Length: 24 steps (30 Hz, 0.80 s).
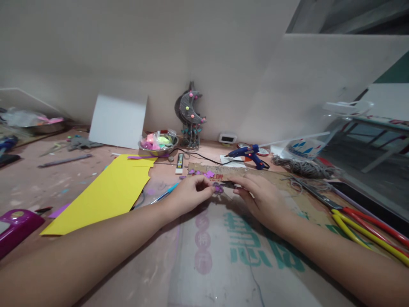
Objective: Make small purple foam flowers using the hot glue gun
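Note:
Over the middle of the cardboard sheet (214, 226), my left hand (191, 192) pinches the edge of a small purple flower (218, 188) between thumb and fingertips. My right hand (258, 196) has its thumb and fingers closed on a small dark, thin piece (228, 184), whose kind I cannot make out. That piece reaches to the flower; whether the two are joined is unclear. Just beyond my fingers lie several loose purple paper flowers (209, 174). A blue pen (164, 194) rests beside my left wrist.
A blue glue gun (244, 152) stands behind my right hand, its cable running left. Yellow paper (102, 194) and a purple stapler-like tool (19, 226) lie left. Scissors (322, 198), grey yarn (300, 165) and a phone (367, 202) are right. A moon ornament (188, 106) leans at the wall.

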Motion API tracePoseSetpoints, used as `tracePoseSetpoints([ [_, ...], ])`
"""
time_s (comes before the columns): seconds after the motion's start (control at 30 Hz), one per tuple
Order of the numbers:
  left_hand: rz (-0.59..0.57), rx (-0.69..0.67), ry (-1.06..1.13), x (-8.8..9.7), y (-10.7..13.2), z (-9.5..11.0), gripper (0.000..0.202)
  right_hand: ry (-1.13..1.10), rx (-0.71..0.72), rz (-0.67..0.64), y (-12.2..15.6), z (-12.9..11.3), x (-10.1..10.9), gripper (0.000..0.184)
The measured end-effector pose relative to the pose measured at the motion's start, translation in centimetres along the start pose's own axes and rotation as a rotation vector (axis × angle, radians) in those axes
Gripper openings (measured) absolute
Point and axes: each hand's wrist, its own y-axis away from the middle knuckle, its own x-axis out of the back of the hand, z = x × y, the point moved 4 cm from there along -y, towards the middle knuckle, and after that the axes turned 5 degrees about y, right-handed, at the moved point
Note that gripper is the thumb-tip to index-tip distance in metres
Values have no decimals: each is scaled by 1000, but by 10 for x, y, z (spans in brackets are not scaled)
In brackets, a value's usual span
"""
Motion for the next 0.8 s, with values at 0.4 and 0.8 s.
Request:
tracePoseSetpoints([
  [0.4,-76,-50,-94,-3,2,3,22,-536,-427,-167,0,-2,-14,16],
  [0.8,-112,-65,17,-6,3,4,22,-796,-639,-255,5,1,-26,30],
])
